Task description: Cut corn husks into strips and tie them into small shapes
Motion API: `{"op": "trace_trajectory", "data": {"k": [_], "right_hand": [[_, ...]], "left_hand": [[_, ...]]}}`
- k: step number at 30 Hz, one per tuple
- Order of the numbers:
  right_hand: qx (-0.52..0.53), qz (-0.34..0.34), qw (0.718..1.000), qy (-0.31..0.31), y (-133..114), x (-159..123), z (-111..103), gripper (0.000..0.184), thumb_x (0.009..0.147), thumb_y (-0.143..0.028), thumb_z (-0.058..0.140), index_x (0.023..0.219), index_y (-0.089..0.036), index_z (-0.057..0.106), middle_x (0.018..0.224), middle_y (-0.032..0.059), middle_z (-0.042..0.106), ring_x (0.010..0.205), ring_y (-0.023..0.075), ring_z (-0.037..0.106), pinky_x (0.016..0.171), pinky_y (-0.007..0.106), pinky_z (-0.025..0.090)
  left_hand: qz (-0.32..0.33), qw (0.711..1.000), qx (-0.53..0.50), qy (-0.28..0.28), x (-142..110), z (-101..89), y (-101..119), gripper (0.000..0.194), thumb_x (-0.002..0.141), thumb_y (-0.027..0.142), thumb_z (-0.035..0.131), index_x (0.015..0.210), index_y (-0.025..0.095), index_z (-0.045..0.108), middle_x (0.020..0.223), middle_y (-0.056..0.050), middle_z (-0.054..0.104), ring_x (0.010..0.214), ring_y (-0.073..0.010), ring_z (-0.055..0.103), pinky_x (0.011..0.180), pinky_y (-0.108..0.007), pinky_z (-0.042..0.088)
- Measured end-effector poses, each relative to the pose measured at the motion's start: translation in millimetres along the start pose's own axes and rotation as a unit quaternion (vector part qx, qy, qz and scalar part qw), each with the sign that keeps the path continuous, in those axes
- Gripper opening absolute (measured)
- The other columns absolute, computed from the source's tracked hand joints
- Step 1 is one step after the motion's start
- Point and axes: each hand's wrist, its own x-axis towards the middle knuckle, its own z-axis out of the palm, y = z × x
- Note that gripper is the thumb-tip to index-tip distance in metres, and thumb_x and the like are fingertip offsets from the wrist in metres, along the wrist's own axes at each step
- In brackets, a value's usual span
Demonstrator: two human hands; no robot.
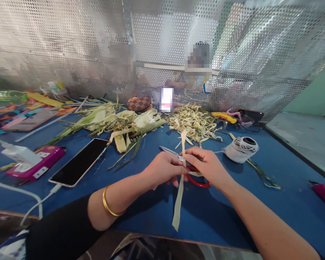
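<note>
A pale corn husk strip point(179, 202) runs upright between my hands, its lower end hanging toward the table's front edge. My left hand point(165, 168) pinches it near the middle, thumb toward the right. From the other side, my right hand point(199, 160) closes its fingertips on the same strip, just above the left thumb. Scissors with red handles point(202, 183) are beneath and behind the fingers, blades pointing left; the hands partly hide them. I cannot tell whether they touch the right hand. A spool of white thread point(241, 149) lies right of my right hand.
Behind the hands are whole corn husks point(100, 119) and a heap of shredded husk point(195, 121). A phone point(79, 162) charges at left, near a magenta power strip point(47, 164) with a white cable. A perforated metal panel point(162, 36) bounds the blue table point(141, 209).
</note>
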Motion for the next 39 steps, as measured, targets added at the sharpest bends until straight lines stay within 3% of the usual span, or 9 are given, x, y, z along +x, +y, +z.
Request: {"op": "trace_trajectory", "data": {"k": [4,8,11,14,19,22,28,35,39], "right_hand": [[0.106,0.058,0.992,-0.045,-2,-1,8,0.024,0.078,-0.038,0.057,0.065,-0.019,0.055,0.059,-0.0027,0.053,0.055,0.0116,0.048,0.053,0.024,0.038],[0.108,0.039,0.993,0.031,-3,-2,9,0.02,0.078,-0.038,0.057,0.072,-0.019,0.056,0.057,-0.004,0.051,0.053,0.011,0.045,0.05,0.023,0.037],[0.031,-0.019,0.99,0.137,-5,-5,5,0.017,0.079,-0.035,0.058,0.072,-0.02,0.056,0.058,-0.0042,0.051,0.053,0.0109,0.045,0.052,0.023,0.038],[-0.072,-0.09,0.974,0.196,-6,-12,5,0.013,0.08,-0.03,0.059,0.072,-0.02,0.056,0.061,-0.003,0.057,0.055,0.0117,0.051,0.053,0.023,0.04],[-0.236,-0.266,0.915,0.19,-5,-20,19,0.014,0.085,-0.021,0.056,0.071,-0.02,0.057,0.063,0.0006,0.064,0.059,0.014,0.058,0.059,0.025,0.042],[-0.294,-0.327,0.885,0.154,-5,-21,28,0.017,0.088,-0.016,0.052,0.073,-0.019,0.058,0.066,0.0028,0.066,0.064,0.0157,0.06,0.064,0.028,0.043],[-0.333,-0.319,0.87,0.175,-6,-19,27,0.014,0.087,-0.013,0.054,0.075,-0.017,0.061,0.069,0.003,0.067,0.066,0.0161,0.061,0.066,0.029,0.041],[-0.33,-0.304,0.872,0.194,-3,-17,22,0.013,0.087,-0.015,0.055,0.076,-0.018,0.061,0.071,0.0017,0.067,0.068,0.0146,0.06,0.07,0.029,0.04],[-0.335,-0.303,0.874,0.179,-2,-16,23,0.016,0.088,-0.016,0.052,0.074,-0.018,0.061,0.071,0.0023,0.065,0.07,0.0153,0.059,0.072,0.03,0.039]], "left_hand": [[-0.02,0.998,0.03,-0.049,0,5.0,-2,0.032,0.074,0.045,0.061,0.073,0.013,0.069,0.072,-0.004,0.071,0.043,-0.0071,0.055,0.039,-0.017,0.036],[-0.06,0.995,0.038,-0.071,1,5.5,-4,0.032,0.075,0.044,0.061,0.069,0.013,0.068,0.068,-0.004,0.07,0.041,-0.0079,0.054,0.036,-0.017,0.033],[-0.081,0.995,0.001,-0.05,4,4.0,-5,0.031,0.076,0.041,0.059,0.067,0.013,0.068,0.066,-0.005,0.07,0.039,-0.0079,0.053,0.033,-0.017,0.029],[-0.09,0.994,-0.059,0.015,7,3.1,-4,0.029,0.078,0.036,0.056,0.065,0.013,0.067,0.062,-0.004,0.069,0.038,-0.0076,0.052,0.032,-0.017,0.026],[-0.083,0.976,-0.165,0.115,10,2.7,-3,0.022,0.077,0.02,0.055,0.057,0.012,0.063,0.052,-0.002,0.062,0.039,-0.0083,0.053,0.033,-0.017,0.029],[-0.08,0.959,-0.233,0.14,11,2.1,-3,0.03,0.08,0.021,0.056,0.052,0.012,0.058,0.043,0.001,0.053,0.036,-0.0068,0.048,0.033,-0.016,0.029],[-0.093,0.947,-0.286,0.112,12,-1.6,-1,0.018,0.078,0.017,0.058,0.063,0.01,0.065,0.05,0.0,0.058,0.039,-0.0045,0.049,0.033,-0.013,0.028],[-0.093,0.928,-0.35,0.089,9,-6.4,3,0.022,0.077,0.013,0.048,0.062,0.01,0.065,0.058,-0.005,0.064,0.047,-0.0095,0.057,0.049,-0.019,0.048],[-0.066,0.933,-0.343,0.089,10,-5.2,0,0.018,0.078,0.018,0.058,0.065,0.008,0.065,0.061,-0.006,0.065,0.051,-0.0105,0.059,0.055,-0.021,0.051]]}}
